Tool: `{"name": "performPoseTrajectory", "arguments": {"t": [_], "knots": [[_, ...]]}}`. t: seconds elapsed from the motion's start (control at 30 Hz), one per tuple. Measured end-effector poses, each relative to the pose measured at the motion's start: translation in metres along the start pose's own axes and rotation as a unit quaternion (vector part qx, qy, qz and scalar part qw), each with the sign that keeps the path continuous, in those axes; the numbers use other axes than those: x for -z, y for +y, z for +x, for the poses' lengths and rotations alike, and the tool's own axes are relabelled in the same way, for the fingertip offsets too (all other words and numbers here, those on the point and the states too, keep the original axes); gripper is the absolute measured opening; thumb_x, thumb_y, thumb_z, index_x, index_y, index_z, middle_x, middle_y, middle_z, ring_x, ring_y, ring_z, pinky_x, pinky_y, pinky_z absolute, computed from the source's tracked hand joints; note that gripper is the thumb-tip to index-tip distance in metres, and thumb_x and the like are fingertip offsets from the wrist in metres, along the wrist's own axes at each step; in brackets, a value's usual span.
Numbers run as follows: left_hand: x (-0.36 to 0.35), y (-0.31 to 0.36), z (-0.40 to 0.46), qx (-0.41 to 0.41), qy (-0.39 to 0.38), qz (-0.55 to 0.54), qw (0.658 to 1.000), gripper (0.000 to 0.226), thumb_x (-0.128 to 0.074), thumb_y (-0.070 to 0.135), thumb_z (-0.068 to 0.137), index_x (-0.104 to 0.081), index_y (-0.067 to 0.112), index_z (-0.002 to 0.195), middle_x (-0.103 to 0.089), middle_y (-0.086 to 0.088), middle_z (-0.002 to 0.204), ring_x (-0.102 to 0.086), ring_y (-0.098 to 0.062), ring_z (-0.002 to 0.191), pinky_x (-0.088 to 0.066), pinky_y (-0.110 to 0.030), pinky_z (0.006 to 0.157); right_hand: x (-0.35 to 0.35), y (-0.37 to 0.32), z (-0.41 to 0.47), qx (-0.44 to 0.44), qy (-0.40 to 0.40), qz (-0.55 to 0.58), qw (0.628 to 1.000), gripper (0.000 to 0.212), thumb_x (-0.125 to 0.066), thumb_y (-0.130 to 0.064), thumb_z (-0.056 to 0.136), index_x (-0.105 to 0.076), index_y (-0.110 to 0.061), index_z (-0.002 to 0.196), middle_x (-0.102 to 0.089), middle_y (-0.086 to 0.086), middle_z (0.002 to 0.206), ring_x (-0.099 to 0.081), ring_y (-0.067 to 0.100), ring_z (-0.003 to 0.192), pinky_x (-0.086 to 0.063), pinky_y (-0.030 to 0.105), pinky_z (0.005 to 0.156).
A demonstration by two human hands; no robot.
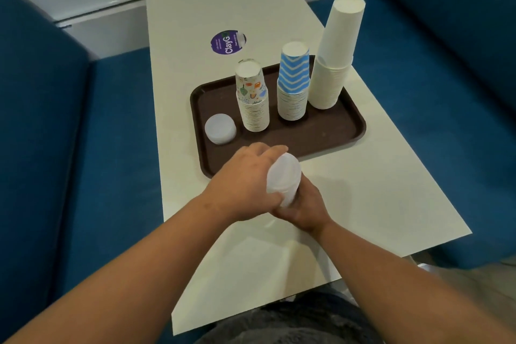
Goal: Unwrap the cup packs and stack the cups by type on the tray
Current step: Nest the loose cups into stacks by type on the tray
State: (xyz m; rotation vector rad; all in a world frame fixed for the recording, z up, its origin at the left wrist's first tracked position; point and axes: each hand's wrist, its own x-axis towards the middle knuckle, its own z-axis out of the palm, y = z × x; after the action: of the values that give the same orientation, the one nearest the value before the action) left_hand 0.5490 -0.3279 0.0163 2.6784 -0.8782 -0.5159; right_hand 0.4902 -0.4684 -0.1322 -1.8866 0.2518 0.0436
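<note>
A brown tray (329, 137) lies on the white table. On it stand three upside-down stacks: patterned cups (252, 98), blue zigzag cups (293, 84) and tall plain white cups (336, 53). A short stack of translucent white cups (220, 129) sits at the tray's left end. Just in front of the tray, both hands hold a stack of translucent white cups (284, 176). My left hand (245, 179) grips its upper part from the left. My right hand (304, 207) grips its lower end from below. Whether any wrapping covers this stack is unclear.
The white table (377, 204) is narrow, with blue bench seats on both sides. A round purple sticker (227, 42) sits on the table behind the tray. The table's near edge is close to my body.
</note>
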Motion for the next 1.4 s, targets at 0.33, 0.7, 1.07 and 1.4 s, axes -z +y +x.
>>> {"name": "performPoseTrajectory", "arguments": {"t": [0.33,0.7,1.07,1.4], "knots": [[0.004,0.006,0.002,0.050,-0.032,0.000,0.998,0.092,-0.073,0.039,0.077,-0.018,0.038,0.152,-0.032,0.009,0.150,-0.032,-0.017,0.132,-0.033,-0.031,0.107,0.003,0.005,0.005,0.018,-0.028,-0.009,0.999,0.076,-0.091,-0.034,0.064,-0.044,-0.056,0.118,-0.060,-0.030,0.114,-0.055,-0.014,0.105,-0.041,0.001,0.078],[0.006,0.011,-0.001,0.057,0.012,0.000,0.998,0.090,-0.071,0.047,0.076,-0.021,0.038,0.150,-0.037,0.010,0.148,-0.036,-0.017,0.131,-0.034,-0.035,0.107,0.006,0.005,0.007,0.041,-0.041,-0.009,0.998,0.075,-0.090,-0.036,0.063,-0.044,-0.053,0.120,-0.060,-0.030,0.113,-0.056,-0.010,0.107,-0.042,0.004,0.080],[0.022,-0.022,-0.004,0.098,0.187,-0.179,0.961,0.073,-0.079,0.040,0.073,-0.045,0.033,0.137,-0.053,0.011,0.121,-0.050,-0.009,0.107,-0.044,-0.027,0.092,0.002,0.009,0.007,0.006,-0.025,-0.024,0.999,0.081,-0.094,-0.036,0.059,-0.044,-0.049,0.122,-0.052,-0.038,0.111,-0.051,-0.010,0.103,-0.038,0.006,0.087],[0.001,-0.128,0.080,0.243,0.119,-0.044,0.962,0.058,-0.072,0.042,0.080,-0.049,0.024,0.129,-0.051,-0.005,0.136,-0.051,-0.028,0.118,-0.046,-0.042,0.097,-0.005,0.018,0.007,-0.030,-0.017,0.031,0.999,0.074,-0.088,-0.037,0.050,-0.048,-0.053,0.110,-0.055,-0.044,0.109,-0.050,-0.021,0.109,-0.040,0.008,0.091]]}}
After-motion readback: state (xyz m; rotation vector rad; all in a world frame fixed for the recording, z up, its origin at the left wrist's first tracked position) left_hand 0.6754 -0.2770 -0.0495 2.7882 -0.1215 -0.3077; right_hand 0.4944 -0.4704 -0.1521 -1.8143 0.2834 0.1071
